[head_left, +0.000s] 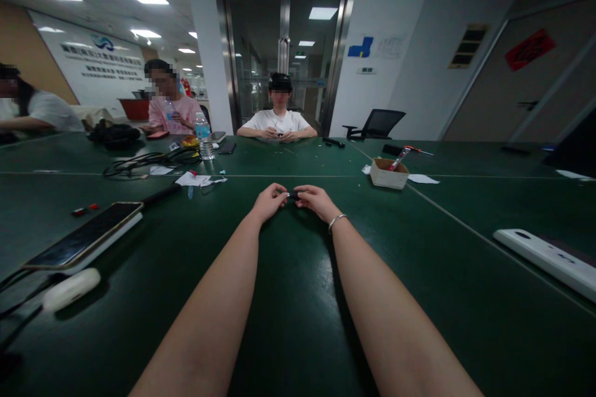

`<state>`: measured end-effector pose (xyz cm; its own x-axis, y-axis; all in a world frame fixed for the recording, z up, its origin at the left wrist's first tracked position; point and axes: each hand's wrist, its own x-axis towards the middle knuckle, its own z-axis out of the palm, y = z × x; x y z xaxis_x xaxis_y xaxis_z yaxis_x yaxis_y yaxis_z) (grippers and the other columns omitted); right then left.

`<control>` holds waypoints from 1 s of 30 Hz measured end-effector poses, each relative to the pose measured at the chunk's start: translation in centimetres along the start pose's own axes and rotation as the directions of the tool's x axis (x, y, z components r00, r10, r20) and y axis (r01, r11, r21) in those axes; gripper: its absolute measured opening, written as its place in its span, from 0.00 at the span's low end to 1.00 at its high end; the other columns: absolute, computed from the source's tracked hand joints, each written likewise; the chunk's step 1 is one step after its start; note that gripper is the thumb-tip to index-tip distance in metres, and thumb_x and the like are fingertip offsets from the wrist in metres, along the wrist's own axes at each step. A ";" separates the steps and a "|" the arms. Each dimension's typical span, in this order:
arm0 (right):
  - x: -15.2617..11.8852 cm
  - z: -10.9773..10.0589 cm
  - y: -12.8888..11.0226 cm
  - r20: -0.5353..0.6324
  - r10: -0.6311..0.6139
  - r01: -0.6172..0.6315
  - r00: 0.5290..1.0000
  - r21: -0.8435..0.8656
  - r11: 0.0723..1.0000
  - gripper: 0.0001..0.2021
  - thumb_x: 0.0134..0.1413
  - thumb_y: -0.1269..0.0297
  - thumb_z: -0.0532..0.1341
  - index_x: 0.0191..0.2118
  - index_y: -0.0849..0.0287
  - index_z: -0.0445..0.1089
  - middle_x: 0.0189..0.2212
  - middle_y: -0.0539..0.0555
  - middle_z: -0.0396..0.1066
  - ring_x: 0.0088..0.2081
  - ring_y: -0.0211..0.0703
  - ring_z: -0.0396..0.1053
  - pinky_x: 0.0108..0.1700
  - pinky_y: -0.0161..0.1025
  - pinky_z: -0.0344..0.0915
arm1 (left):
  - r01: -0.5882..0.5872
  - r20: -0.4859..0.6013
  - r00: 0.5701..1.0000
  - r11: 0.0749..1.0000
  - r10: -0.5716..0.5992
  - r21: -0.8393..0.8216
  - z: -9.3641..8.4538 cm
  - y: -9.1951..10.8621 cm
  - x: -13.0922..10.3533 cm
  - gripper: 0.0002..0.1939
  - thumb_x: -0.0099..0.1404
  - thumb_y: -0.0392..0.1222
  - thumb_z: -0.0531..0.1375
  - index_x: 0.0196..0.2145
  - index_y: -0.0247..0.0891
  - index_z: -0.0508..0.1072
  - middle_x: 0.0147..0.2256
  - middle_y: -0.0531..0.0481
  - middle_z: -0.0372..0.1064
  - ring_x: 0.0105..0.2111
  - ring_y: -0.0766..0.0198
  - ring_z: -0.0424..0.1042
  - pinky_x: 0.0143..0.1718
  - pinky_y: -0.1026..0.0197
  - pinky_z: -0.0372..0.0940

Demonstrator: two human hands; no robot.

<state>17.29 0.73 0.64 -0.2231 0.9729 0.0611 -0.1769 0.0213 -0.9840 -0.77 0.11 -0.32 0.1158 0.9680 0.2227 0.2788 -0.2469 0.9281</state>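
Note:
Over the middle of the green table [298, 298], my two hands meet at a small black piece with a silvery end [293, 195]. My left hand [269, 203] pinches its silvery end between thumb and fingers. The black end is in the closed fingers of my right hand [319, 201], which has a silver bangle at the wrist. The piece lies roughly level, just above the tabletop or on it; I cannot tell which. Fingertips cover much of it, so its exact kind does not show.
At left lie a phone [84, 236] on a white block, a white rounded device [72, 289] and black cables [139, 162]. A water bottle [203, 136] stands beyond. To the right are a small box [389, 175] with tools and a white device [549, 260]. A person [279, 121] sits opposite.

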 end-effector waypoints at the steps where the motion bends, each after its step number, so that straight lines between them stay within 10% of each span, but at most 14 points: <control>1: 0.0 0.0 0.0 -0.002 0.000 0.000 1.000 0.002 1.000 0.08 0.51 0.81 0.62 0.36 0.64 0.74 0.23 0.51 0.73 0.22 0.32 0.72 0.27 0.28 0.72 | -0.003 0.004 1.000 1.000 0.003 -0.004 0.0 -0.1 0.1 0.10 0.60 0.42 0.60 0.40 0.37 0.70 0.27 0.52 0.70 0.27 0.67 0.70 0.32 0.62 0.64; 30: -0.1 -0.2 0.1 0.001 -0.042 0.042 0.999 0.048 0.998 0.09 0.53 0.80 0.61 0.38 0.63 0.74 0.27 0.53 0.75 0.24 0.33 0.73 0.30 0.29 0.73 | 0.102 -0.140 0.987 0.978 -0.077 0.179 -0.3 0.9 -0.2 0.21 0.63 0.56 0.51 0.25 0.38 0.70 0.22 0.52 0.66 0.21 0.66 0.63 0.25 0.63 0.56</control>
<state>17.45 0.72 0.54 -0.2170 0.9708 0.1023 -0.2316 0.0506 -0.9715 -0.87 -0.34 0.60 -0.0407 0.9809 0.1901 0.4556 -0.1511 0.8773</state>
